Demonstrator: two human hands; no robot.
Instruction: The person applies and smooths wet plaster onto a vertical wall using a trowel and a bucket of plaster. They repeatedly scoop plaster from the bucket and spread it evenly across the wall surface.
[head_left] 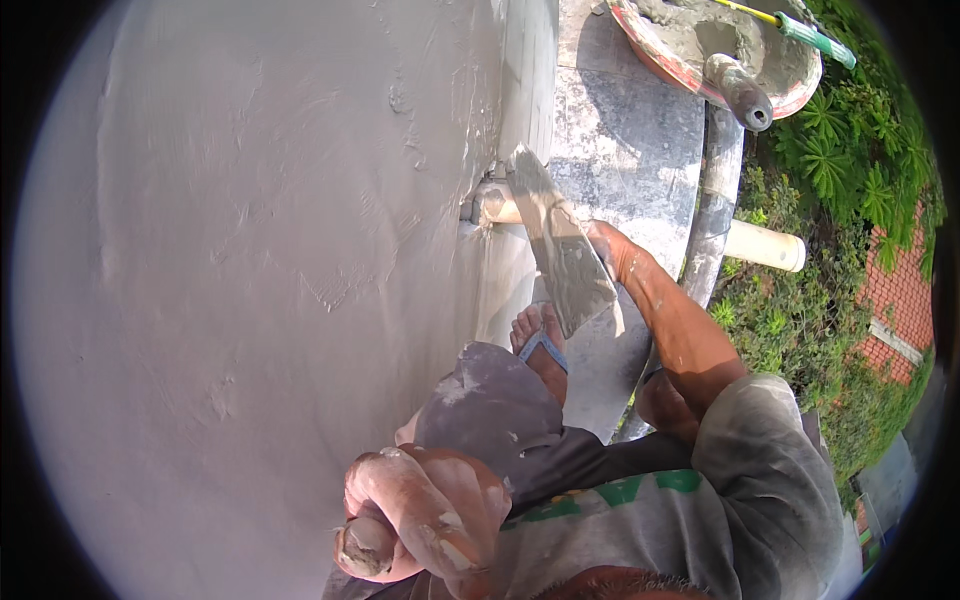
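My right hand (607,245) grips a plastering trowel (562,245), a long flat blade smeared with grey mortar. The blade hides most of the fingers. Its upper end is close to a cream pipe stub (497,204) at the foot of the grey plastered wall (270,220). Low in the picture, my left hand (430,510) is closed around something with a rounded, mortar-grey end (368,545). The rest of that thing is hidden by the fingers. Fresh plaster spots both hands and the left forearm.
A red-rimmed basin (655,62) of mortar stands at the upper right, with a round-ended handle (742,95) and a green-gripped yellow stick (815,42) across it. My sandalled foot (540,340) is on a narrow grey platform (630,140). A pale pipe (765,246) juts beyond its edge above plants.
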